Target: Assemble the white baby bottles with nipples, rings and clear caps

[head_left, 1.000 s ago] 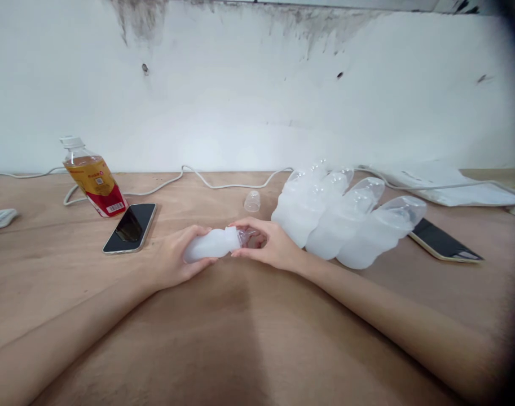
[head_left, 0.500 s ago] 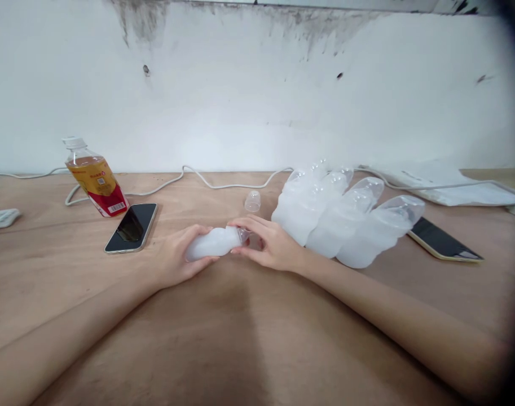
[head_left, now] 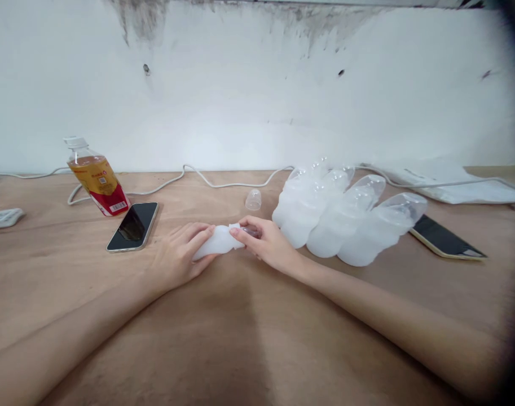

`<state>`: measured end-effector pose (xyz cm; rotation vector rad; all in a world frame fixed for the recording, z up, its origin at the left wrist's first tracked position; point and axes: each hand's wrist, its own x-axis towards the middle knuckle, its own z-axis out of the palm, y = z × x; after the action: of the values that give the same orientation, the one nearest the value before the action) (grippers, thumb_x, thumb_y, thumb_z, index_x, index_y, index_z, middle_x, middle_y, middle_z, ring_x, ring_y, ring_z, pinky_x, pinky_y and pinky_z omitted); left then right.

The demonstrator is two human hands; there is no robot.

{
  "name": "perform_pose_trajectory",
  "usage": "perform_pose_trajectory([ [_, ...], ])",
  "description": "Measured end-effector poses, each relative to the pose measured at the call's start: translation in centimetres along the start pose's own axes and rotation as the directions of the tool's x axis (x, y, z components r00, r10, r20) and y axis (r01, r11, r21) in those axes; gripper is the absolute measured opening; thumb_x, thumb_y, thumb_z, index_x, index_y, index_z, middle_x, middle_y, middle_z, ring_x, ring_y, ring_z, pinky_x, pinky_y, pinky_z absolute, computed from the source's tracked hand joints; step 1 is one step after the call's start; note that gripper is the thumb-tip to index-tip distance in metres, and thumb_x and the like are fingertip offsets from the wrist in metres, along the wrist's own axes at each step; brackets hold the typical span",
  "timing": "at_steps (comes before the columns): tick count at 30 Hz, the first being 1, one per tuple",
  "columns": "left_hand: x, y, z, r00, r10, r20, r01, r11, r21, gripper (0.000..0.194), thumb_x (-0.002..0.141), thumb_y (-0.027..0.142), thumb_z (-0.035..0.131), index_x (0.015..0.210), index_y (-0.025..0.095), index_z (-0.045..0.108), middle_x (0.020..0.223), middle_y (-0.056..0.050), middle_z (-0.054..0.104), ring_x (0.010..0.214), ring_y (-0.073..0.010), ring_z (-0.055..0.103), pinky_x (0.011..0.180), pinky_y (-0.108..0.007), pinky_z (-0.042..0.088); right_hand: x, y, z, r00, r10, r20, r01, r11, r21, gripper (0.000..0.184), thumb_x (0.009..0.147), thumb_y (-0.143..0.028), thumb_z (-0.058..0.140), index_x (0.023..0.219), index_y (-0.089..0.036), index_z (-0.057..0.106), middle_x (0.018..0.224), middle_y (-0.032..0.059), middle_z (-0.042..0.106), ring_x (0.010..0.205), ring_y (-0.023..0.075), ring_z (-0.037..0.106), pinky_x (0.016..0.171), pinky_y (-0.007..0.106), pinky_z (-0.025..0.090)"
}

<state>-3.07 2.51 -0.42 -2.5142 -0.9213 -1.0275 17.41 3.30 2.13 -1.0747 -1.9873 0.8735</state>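
Observation:
A frosted white plastic bottle [head_left: 217,241] lies on its side between my hands, its neck towards the right. My left hand [head_left: 185,251] is closed around its base end. At the neck, my right hand [head_left: 263,239] grips the white collar, and a clear tip shows partly behind the fingers. A small clear cap [head_left: 253,199] stands on the table just beyond my right hand. To the right, several similar frosted bottles [head_left: 361,239] with clear tops stand close together, near my right forearm.
On the left are a drink bottle [head_left: 100,180] with a yellow and red label, a phone [head_left: 133,226] and a white object [head_left: 4,219]. A white cable [head_left: 232,185] runs along the wall. Another phone [head_left: 447,239] and a white plastic bag [head_left: 464,189] lie at right.
My right hand has turned at the bottle's neck, its thumb now over the collar. My left fingers have closed further over the bottle, which has shifted slightly right.

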Motion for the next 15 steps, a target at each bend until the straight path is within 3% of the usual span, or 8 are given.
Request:
perform_pose_trajectory([
  [6, 0.1, 0.2, -0.2, 0.996, -0.088, 0.027, 0.091, 0.99, -0.112, 0.039, 0.073, 0.03, 0.059, 0.105, 0.017, 0.043, 0.1, -0.01, 0.059, 0.09, -0.0196, 0.058, 0.075, -0.029, 0.048, -0.1, 0.3, -0.2, 0.991, -0.129, 0.042, 0.131, 0.989, -0.061, 0.036, 0.088, -0.04, 0.03, 0.098, -0.016, 0.055, 0.056, -0.003, 0.049, 0.047, 0.0073, 0.044, 0.051, 0.021, 0.035],
  [10, 0.2, 0.4, -0.3, 0.994, -0.105, 0.038, 0.11, 0.984, -0.142, 0.038, 0.072, 0.03, 0.06, 0.104, 0.017, 0.043, 0.1, -0.009, 0.06, 0.089, -0.0184, 0.058, 0.074, -0.028, 0.047, -0.1, 0.5, -0.4, 0.981, -0.193, 0.021, 0.194, 0.972, -0.132, 0.035, 0.09, -0.036, 0.028, 0.09, -0.016, 0.056, 0.056, -0.0028, 0.049, 0.049, 0.0073, 0.046, 0.053, 0.02, 0.035],
  [15, 0.3, 0.7, -0.7, 0.981, -0.167, 0.099, 0.182, 0.971, -0.156, 0.038, 0.071, 0.034, 0.06, 0.102, 0.018, 0.045, 0.096, -0.007, 0.062, 0.082, -0.0175, 0.06, 0.069, -0.027, 0.048, 0.2, 0.3, -1.2, 0.973, -0.205, 0.103, 0.222, 0.954, -0.199, 0.039, 0.09, -0.037, 0.025, 0.082, -0.014, 0.056, 0.056, -0.0016, 0.053, 0.048, 0.0073, 0.047, 0.054, 0.02, 0.036],
])
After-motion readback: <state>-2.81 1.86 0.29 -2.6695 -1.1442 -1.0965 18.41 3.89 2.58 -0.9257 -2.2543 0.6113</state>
